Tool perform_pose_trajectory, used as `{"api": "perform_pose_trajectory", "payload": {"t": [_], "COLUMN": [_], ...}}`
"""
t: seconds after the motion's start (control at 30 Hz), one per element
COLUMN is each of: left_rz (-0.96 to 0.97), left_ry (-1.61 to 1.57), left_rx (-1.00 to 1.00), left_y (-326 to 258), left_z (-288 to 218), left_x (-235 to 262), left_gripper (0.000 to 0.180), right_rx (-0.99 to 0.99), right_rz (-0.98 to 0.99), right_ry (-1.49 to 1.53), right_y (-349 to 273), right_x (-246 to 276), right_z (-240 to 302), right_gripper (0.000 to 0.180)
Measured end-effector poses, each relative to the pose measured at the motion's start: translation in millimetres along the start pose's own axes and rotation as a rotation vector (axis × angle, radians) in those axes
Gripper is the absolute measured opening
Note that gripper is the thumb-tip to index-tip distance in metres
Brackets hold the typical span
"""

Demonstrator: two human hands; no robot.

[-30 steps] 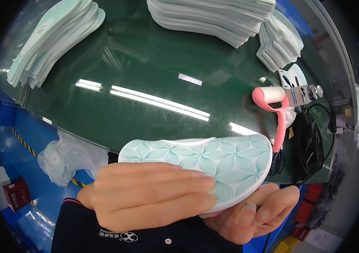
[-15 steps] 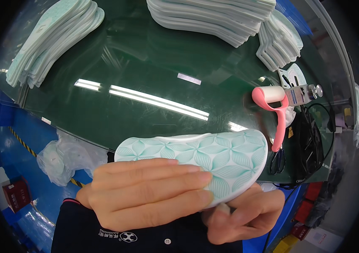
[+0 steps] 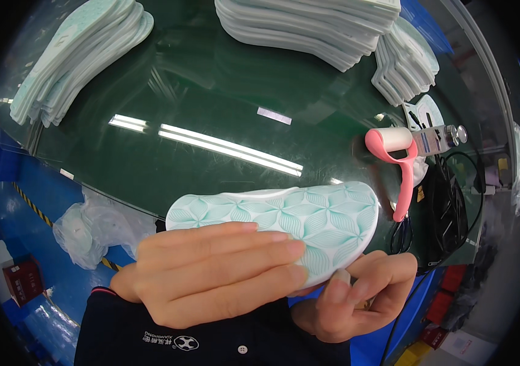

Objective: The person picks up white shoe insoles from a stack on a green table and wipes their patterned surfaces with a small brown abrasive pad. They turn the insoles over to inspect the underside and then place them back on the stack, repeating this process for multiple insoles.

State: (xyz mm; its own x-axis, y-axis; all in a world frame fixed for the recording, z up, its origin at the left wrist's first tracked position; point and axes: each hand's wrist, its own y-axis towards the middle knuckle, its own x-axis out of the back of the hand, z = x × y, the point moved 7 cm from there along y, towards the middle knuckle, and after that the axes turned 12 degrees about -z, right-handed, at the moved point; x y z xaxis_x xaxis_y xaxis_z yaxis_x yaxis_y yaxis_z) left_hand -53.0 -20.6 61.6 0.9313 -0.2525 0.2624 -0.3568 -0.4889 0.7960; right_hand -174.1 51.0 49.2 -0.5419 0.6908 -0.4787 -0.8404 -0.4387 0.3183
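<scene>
Insole (image 3: 330,222) is projecting far and right of the left hand (image 3: 211,274).
That hand is clasping its near side; right hand (image 3: 345,314) is touching its near-right edge, pinch unclear.

The insole (image 3: 327,222) has shifted up and to the left in the head view. Its rounded right end now stands farther from the pink roller handle (image 3: 404,195). The fingers of the left hand (image 3: 217,268) have moved up with it. The right hand (image 3: 360,299) has dropped, then risen; its thumb (image 3: 338,293) is now at the lower edge. More worktop (image 3: 168,177) glare is covered.
</scene>
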Motion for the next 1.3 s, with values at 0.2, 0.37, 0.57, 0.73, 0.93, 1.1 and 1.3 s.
{"api": "perform_pose_trajectory", "payload": {"t": [0.2,0.37,0.57,0.73,0.93,1.1,1.3], "left_rz": [-0.032,-0.068,-0.157,-0.3,0.045,0.119,0.151], "left_ry": [0.005,0.001,0.014,0.055,-0.024,-0.051,-0.073], "left_rx": [-0.012,0.002,-0.069,-0.065,0.039,0.145,0.138], "left_y": [1,1,4,-4,4,8,6], "left_z": [-2,-2,0,3,1,1,0], "left_x": [-1,-2,-3,-3,1,1,-1], "left_gripper": [0.014,0.013,0.017,0.019,0.009,0.012,0.007], "right_rx": [-0.022,-0.039,-0.048,0.096,0.009,0.052,0.036], "right_rz": [0.066,0.117,-0.029,0.262,0.025,0.233,0.208], "right_ry": [0.017,-0.038,0.026,-0.243,0.098,-0.007,0.025], "right_y": [2,1,1,0,3,-8,-6], "right_x": [-4,-3,3,-4,7,-4,-2], "right_z": [0,1,1,-1,2,5,8], "right_gripper": [0.021,0.019,0.02,0.026,0.03,0.022,0.021]}}
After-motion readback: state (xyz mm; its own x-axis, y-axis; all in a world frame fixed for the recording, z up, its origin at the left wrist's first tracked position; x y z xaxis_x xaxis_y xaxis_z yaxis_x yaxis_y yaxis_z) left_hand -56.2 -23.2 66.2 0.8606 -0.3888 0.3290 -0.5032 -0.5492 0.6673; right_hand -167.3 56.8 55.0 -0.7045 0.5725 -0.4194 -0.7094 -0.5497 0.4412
